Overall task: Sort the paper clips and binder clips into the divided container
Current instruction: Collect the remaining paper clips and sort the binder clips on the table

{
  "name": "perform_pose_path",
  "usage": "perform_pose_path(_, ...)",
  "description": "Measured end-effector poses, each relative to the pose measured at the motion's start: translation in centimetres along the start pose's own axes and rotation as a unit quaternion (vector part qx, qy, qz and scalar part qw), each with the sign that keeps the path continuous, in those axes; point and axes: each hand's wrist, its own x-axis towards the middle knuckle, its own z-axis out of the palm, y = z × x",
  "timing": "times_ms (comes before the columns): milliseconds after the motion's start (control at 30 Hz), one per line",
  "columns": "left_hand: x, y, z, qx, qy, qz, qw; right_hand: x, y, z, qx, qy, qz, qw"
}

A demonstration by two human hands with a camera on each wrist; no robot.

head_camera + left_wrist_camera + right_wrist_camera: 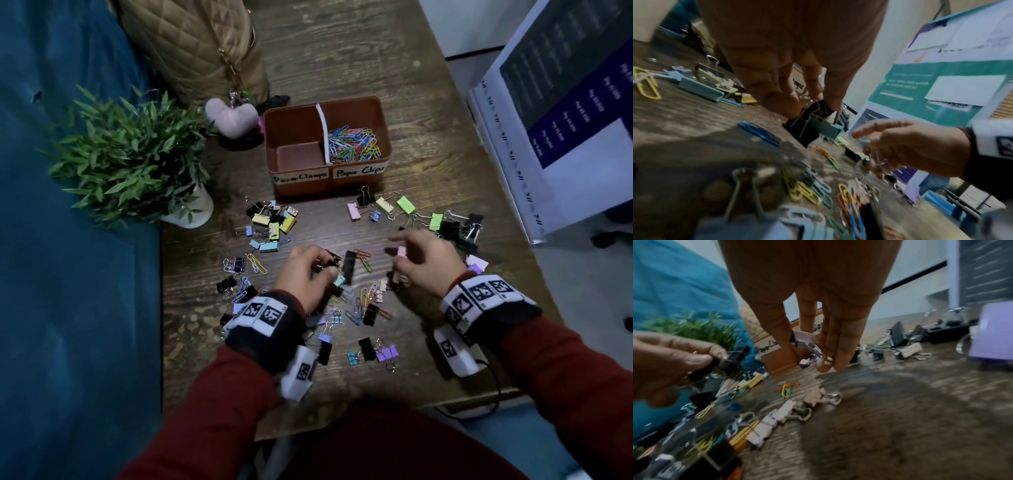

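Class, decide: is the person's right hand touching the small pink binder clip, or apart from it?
Touching. The right wrist view shows the right hand pinching the pink binder clip, lifted off the table.

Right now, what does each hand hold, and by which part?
Left hand: black binder clips, exact hold unclear. Right hand: pink binder clip, pinched at its body and wire handles.

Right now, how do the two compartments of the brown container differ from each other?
The left compartment holds nothing that can be seen, only its bare floor; the right compartment holds a heap of coloured paper clips. The left one's label reads "Paper Clamps"; the right one's label reads "Paper Clips". Both belong to the same brown container, parted by a white divider, and both labels are white and handwritten.
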Motion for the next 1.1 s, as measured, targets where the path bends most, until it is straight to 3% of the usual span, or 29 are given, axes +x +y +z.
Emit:
perform_pose_path(133, -0.2, -0.5, -1.8, -0.106, -0.017, -0.070, 0.992, -0.2, 2.1, -0.4, -0.073, 0.001, 0.037, 0.997)
perform_pose_path(267, -0.4, -1.6, -2.3, -0.088, -0.004, -0.078, 0.993, -0.9, 2.2, -0.4, -0.206, -0.013, 0.000, 0.979)
perform_pose_path(367, -0.4, -2.5, -2.9, -0.078, 0.032, -0.086, 0.993, -0.9, 0.5, 0.2, -0.198, -0.002, -0.058, 0.979)
perform_pose_path(500, 0.1, -4.2, -4.7, -0.074, 0.102, -0.106, 0.986, 0.5, -2.0, 1.8, -0.162, -0.055, -0.094, 0.981)
perform_pose_path(667, 0.5, -5.2, -6.8, 0.011, 0.163, -0.127, 0.978, 1.6, -3.4, 3.6, -0.211, -0.182, -0.143, 0.950)
perform_pose_path(733, 0.2, -5.1, -7.1, 0.091, 0.191, -0.114, 0.971, 1.0, -3.3, 3.3, -0.194, -0.173, -0.166, 0.951)
perform_pose_path(800, -0.3, -4.3, -6.8, 0.146, 0.207, -0.080, 0.964, 0.0, -2.9, 2.4, -0.178, -0.121, -0.176, 0.961)
perform_pose_path(867, -0.6, -3.5, -5.6, 0.177, 0.169, -0.024, 0.969, -1.5, -2.2, 1.7, -0.195, -0.098, -0.168, 0.961)
perform_pose_path(933, -0.4, -2.9, -3.9, 0.198, 0.099, 0.017, 0.975, -2.9, -1.7, 1.7, -0.230, -0.123, -0.157, 0.952)
perform_pose_path(1100, 1.2, -2.0, -0.7, 0.276, 0.009, 0.061, 0.959, -4.6, -1.6, 3.9, -0.302, -0.167, -0.148, 0.927)
